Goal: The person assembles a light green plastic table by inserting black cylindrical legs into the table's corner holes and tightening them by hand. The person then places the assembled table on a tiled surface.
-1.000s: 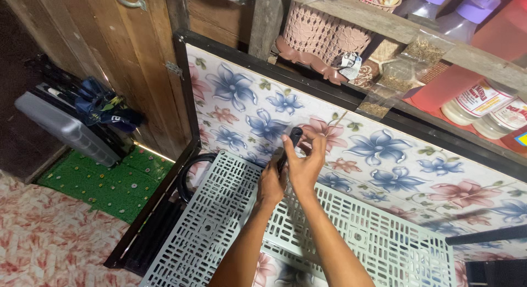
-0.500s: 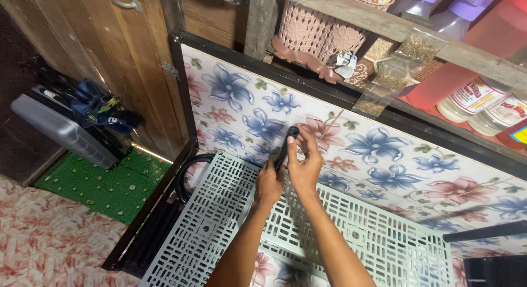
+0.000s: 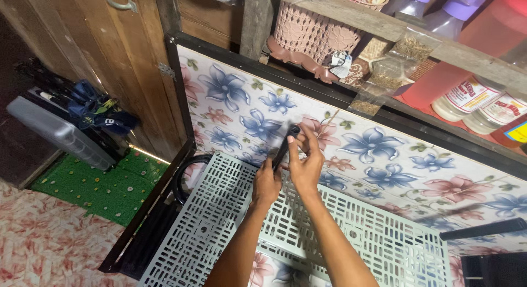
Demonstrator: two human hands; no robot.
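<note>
Black and slim, a short tube (image 3: 285,144) stands tilted between our two hands, just above the far edge of a pale grey plastic grid panel (image 3: 219,226). We grip its lower end with our left hand (image 3: 266,184), the fingers curled shut around it. Our right hand (image 3: 305,162) pinches the upper part, thumb on one side and fingertips on the other, so both hands are closed on the same tube. The tube's top end points toward the flowered surface behind it.

That surface is a tabletop (image 3: 384,155) covered in a sheet with blue and pink flowers on white, edged by a dark frame. The grid panel lies across its near part, and our forearms reach out over the panel. A black hoop (image 3: 184,177) shows at the panel's left corner, partly hidden beneath it.

Above the tabletop, a wooden shelf (image 3: 384,29) carries a pink woven basket (image 3: 310,32), small clear bags of dried seeds (image 3: 409,45) and white jars with red labels (image 3: 466,97). At the left stands a wooden door (image 3: 99,51); beside it sit a grey case (image 3: 55,130) with dark blue cloth (image 3: 96,108) on top, and a green mat (image 3: 93,183) with small flowers on the floor.
</note>
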